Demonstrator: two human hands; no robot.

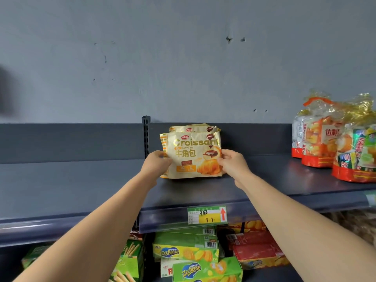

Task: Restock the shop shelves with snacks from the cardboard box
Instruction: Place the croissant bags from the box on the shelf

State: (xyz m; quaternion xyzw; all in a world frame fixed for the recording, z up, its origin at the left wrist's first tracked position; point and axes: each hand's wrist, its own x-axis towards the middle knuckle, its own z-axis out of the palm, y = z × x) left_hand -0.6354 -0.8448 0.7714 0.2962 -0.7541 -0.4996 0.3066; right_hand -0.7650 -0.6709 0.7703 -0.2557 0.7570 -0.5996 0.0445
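Left hand (155, 162) and right hand (232, 161) pinch opposite side edges of a cream-and-gold plastic croissant packet (193, 154), held upright on the dark grey metal top shelf (81, 180). A second matching packet (193, 128) stands directly behind. Judgement: restocking is early; most of this shelf is bare, apart from orange-and-clear bagged cakes (317, 143) at right. The cardboard box is out of view.

Shop: shelf (264, 171) price tag (207, 215), boxed snacks (186, 251).
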